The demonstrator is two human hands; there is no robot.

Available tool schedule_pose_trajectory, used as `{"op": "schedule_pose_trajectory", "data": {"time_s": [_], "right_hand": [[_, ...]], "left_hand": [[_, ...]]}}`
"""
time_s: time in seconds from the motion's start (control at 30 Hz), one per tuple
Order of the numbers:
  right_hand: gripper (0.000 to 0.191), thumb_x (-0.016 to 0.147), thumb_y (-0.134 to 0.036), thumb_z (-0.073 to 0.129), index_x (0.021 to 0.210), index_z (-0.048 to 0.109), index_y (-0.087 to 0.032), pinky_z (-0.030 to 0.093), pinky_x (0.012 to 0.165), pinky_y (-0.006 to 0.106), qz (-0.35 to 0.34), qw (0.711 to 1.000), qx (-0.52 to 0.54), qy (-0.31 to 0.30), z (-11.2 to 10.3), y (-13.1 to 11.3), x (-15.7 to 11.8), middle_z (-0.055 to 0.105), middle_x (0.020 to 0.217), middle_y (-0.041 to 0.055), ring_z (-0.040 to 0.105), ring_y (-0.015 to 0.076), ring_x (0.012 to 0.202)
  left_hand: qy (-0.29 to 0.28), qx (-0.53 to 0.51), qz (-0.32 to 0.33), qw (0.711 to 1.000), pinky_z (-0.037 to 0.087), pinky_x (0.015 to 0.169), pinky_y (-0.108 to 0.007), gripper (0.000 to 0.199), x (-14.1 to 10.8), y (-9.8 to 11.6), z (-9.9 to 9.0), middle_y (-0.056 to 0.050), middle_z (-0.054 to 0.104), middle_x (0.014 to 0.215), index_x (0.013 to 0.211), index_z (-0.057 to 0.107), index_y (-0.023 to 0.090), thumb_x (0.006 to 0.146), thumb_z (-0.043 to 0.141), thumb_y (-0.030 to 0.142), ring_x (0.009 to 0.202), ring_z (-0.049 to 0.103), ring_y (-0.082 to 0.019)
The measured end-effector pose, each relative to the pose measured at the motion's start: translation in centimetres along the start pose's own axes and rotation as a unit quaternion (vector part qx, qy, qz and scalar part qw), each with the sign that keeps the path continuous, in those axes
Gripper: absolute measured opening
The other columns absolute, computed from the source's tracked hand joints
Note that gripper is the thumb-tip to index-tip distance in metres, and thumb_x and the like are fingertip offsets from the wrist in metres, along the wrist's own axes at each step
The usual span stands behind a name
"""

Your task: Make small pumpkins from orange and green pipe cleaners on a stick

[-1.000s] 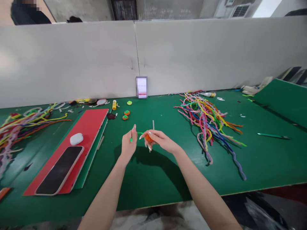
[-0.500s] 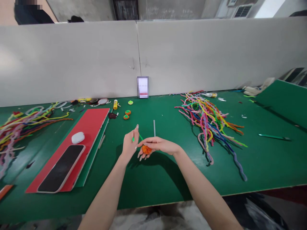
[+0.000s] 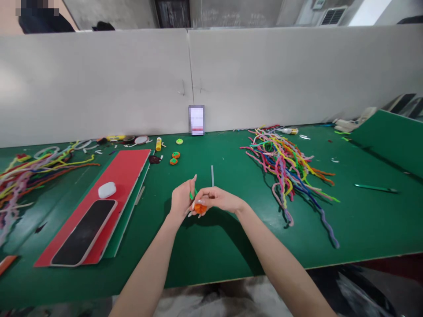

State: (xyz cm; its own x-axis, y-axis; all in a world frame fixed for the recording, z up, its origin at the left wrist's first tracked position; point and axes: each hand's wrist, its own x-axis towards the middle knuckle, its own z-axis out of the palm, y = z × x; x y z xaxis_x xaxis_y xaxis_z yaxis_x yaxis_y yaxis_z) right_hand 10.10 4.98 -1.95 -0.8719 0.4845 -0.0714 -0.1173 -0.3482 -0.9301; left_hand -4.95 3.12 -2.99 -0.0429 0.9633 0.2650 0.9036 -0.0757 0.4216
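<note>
Near the middle of the green table, my right hand [image 3: 220, 199] is closed round a small fluffy orange piece [image 3: 200, 208]. Just left of it, my left hand [image 3: 181, 199] pinches a green pipe cleaner [image 3: 193, 193], part of which is hidden by the fingers. Both hands touch or nearly touch at the orange piece. Behind them a grey stick [image 3: 212, 175] lies on the table. Two small orange-and-green pieces [image 3: 175, 158] and a pale green one [image 3: 179, 141] lie farther back.
Pipe cleaners [image 3: 284, 163] are heaped at the right, with another pile [image 3: 29, 180] at the left. A phone [image 3: 84, 233] and white case [image 3: 107, 189] rest on red board [image 3: 127, 165]. A lit device [image 3: 197, 120] leans on the partition [image 3: 264, 79].
My left hand has shifted slightly right, towards my right hand. The fingers of my right hand have drawn in round the orange piece.
</note>
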Motion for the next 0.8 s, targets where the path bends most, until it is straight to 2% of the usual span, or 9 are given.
{"op": "schedule_pose_trajectory", "data": {"time_s": [0.17, 0.4, 0.5, 0.6, 0.67, 0.73, 0.8], "right_hand": [[0.028, 0.070, -0.037, 0.065, 0.079, 0.054, -0.012, 0.051, 0.067, 0.028, 0.005, 1.000, -0.005, 0.027, 0.1, 0.1, 0.2, 0.066, 0.075, 0.0057, 0.064, 0.0142, 0.070], [0.030, 0.075, -0.042, 0.057, 0.081, 0.053, -0.013, 0.051, 0.068, 0.028, -0.014, 0.998, -0.015, 0.057, 0.2, 0.0, 0.2, 0.065, 0.079, 0.0062, 0.064, 0.0134, 0.071], [0.028, 0.073, -0.039, 0.061, 0.077, 0.048, -0.015, 0.050, 0.063, 0.027, -0.022, 0.997, -0.017, 0.067, 0.4, 0.0, 0.2, 0.065, 0.072, 0.0043, 0.064, 0.0139, 0.068], [0.031, 0.067, -0.032, 0.066, 0.070, 0.039, -0.019, 0.045, 0.047, 0.021, -0.043, 0.988, -0.043, 0.140, 0.4, 0.3, 0.5, 0.057, 0.052, -0.0043, 0.056, 0.0095, 0.047], [0.032, 0.065, -0.027, 0.067, 0.068, 0.036, -0.020, 0.034, 0.036, 0.016, -0.054, 0.969, -0.076, 0.229, 0.2, 0.5, 0.8, 0.048, 0.042, -0.0096, 0.044, 0.0057, 0.034], [0.030, 0.066, -0.024, 0.064, 0.068, 0.035, -0.021, 0.025, 0.032, 0.015, -0.067, 0.946, -0.085, 0.307, -0.2, 0.7, 1.1, 0.041, 0.037, -0.0125, 0.035, 0.0042, 0.029], [0.024, 0.068, -0.023, 0.060, 0.074, 0.037, -0.021, 0.021, 0.031, 0.015, -0.092, 0.931, -0.065, 0.346, -0.7, 0.8, 1.4, 0.036, 0.036, -0.0144, 0.032, 0.0043, 0.028]], "left_hand": [[-0.024, 0.091, -0.029, 0.995, 0.032, 0.051, -0.020, 0.043, 0.0, 0.5, 0.1, -0.001, 0.057, 0.059, 0.071, 0.056, 0.016, 0.091, 0.023, 0.033, 0.055, 0.053, -0.011], [-0.031, 0.106, -0.050, 0.993, 0.032, 0.052, -0.021, 0.036, 0.2, -0.2, -0.2, -0.006, 0.062, 0.072, 0.098, 0.057, 0.016, 0.090, 0.025, 0.028, 0.064, 0.058, -0.015], [-0.010, 0.045, -0.064, 0.997, 0.030, 0.050, -0.022, 0.034, 0.2, -0.6, -0.1, -0.005, 0.060, 0.069, 0.095, 0.058, 0.016, 0.090, 0.026, 0.028, 0.062, 0.056, -0.015], [0.009, -0.112, -0.089, 0.990, 0.030, 0.047, -0.022, 0.037, 0.4, -0.8, -0.1, 0.000, 0.048, 0.051, 0.067, 0.053, 0.016, 0.088, 0.028, 0.033, 0.048, 0.048, -0.012], [-0.012, -0.287, -0.122, 0.950, 0.029, 0.043, -0.021, 0.042, 0.6, -0.8, -0.3, 0.004, 0.036, 0.041, 0.054, 0.041, 0.018, 0.088, 0.028, 0.039, 0.038, 0.038, -0.009], [-0.062, -0.455, -0.143, 0.877, 0.028, 0.038, -0.020, 0.045, 0.8, -0.7, -0.5, 0.007, 0.027, 0.038, 0.051, 0.033, 0.019, 0.086, 0.029, 0.046, 0.032, 0.030, -0.007], [-0.103, -0.554, -0.143, 0.814, 0.025, 0.036, -0.018, 0.044, 0.8, -0.3, -0.9, 0.008, 0.025, 0.037, 0.051, 0.032, 0.018, 0.084, 0.036, 0.048, 0.032, 0.028, -0.006]]}}
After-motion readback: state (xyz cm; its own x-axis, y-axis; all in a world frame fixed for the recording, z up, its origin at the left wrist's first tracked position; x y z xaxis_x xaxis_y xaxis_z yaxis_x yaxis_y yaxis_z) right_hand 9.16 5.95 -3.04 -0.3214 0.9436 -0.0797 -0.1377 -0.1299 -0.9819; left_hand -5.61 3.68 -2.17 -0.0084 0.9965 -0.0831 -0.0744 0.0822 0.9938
